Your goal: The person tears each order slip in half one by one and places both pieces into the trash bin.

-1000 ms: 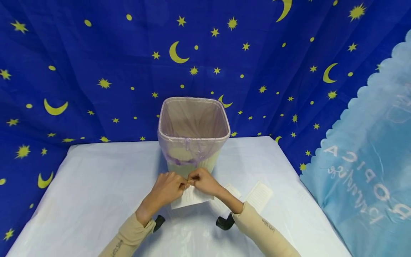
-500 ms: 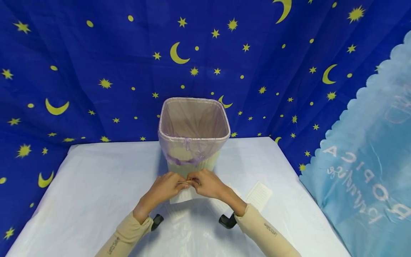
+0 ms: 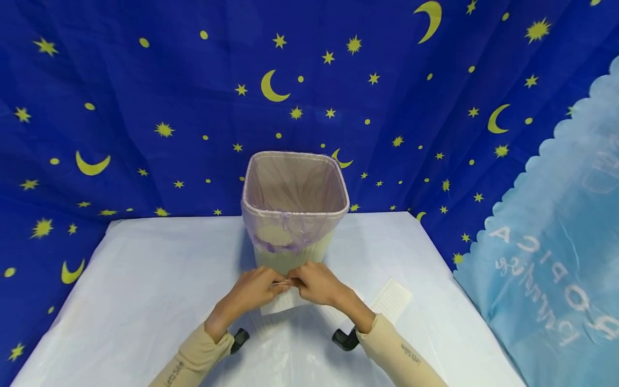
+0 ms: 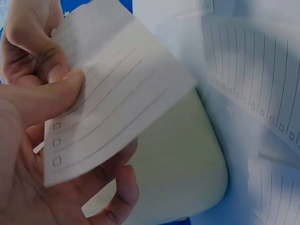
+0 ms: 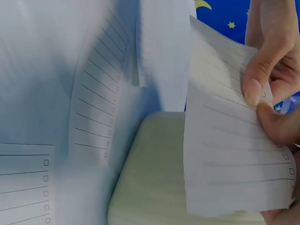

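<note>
A white sheet of checklist paper (image 4: pixel 117 89), ruled and with small boxes along one edge, is held between both hands. My left hand (image 3: pixel 253 287) pinches that edge, its thumb on the printed face and fingers behind. Close beside it, my right hand (image 3: pixel 316 285) pinches the same edge, the two thumbs almost meeting in the right wrist view. The paper (image 5: pixel 229 150) bends slightly, and its lower end edge looks uneven there. Both hands are in front of a pale green bin (image 3: pixel 271 260) with a purple bag liner (image 3: pixel 300 231) folded over its rim.
More ruled sheets lie on the white-covered table, one sheet (image 3: pixel 393 301) to the right of my right hand. A long curled sheet (image 5: pixel 98 103) shows below in the right wrist view. A blue star-patterned curtain (image 3: pixel 193 107) stands behind; a light-blue cloth (image 3: pixel 556 242) hangs at right.
My right hand has turned so its knuckles stand level with the left's, still pinching the sheet. The sheet's right end has gone behind the hand. The head view has tilted slightly up.
</note>
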Motion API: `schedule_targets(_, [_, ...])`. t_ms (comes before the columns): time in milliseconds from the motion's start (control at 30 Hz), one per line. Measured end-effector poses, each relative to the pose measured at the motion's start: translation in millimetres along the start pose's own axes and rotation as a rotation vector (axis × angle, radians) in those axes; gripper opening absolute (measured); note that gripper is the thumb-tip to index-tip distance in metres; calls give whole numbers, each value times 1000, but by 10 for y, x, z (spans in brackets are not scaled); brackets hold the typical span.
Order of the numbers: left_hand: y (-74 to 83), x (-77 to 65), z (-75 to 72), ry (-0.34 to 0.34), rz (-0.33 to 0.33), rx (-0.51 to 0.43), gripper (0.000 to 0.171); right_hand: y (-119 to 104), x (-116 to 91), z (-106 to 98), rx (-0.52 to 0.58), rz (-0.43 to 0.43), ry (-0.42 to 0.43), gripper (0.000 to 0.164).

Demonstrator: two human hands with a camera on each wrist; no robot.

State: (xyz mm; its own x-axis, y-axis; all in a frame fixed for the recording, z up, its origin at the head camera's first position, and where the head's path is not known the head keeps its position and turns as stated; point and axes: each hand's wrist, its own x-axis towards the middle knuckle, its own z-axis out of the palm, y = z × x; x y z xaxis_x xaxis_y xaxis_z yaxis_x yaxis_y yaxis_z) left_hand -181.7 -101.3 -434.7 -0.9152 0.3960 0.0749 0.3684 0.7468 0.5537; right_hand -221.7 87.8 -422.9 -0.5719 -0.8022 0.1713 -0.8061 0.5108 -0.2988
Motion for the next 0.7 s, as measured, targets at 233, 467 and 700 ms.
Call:
schedule_targets(233, [20,-2,37,-11,-13,-47,30,-16,-25,67,-22,30,89,28])
schedule_targets(467, [50,12,29,41,-29,-34,30,-29,-8,119,-8,55,181,30])
schedule_targets(700, [67,7,39,131,-38,-1,27,-79,19,137,33,106,214,26])
